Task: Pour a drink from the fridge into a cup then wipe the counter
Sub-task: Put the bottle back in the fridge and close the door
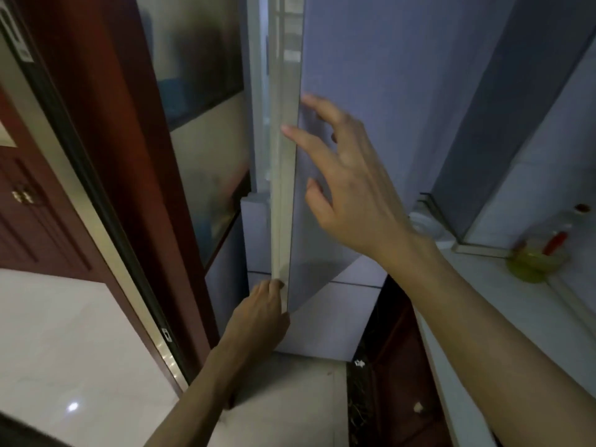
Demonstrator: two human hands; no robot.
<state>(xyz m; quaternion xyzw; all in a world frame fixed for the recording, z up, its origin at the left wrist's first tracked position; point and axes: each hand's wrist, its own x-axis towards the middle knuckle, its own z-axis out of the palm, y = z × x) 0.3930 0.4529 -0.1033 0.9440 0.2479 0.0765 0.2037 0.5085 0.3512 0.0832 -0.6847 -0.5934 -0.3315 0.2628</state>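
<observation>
The fridge door (338, 75) stood ajar, its long edge upright; my left hand (258, 314) gripped its bottom corner, my right hand (348, 185) hovered open just right of that edge.

My left hand (258, 309): low, arm reaching up from below, fingers curled shut around a thin vertical edge, knuckles facing me. My right hand (350, 185): raised higher, forearm bare and extended from the lower right, fingers spread and loosely bent, fingertips (287, 130) at that same edge, thumb apart, gripping nothing.
</observation>
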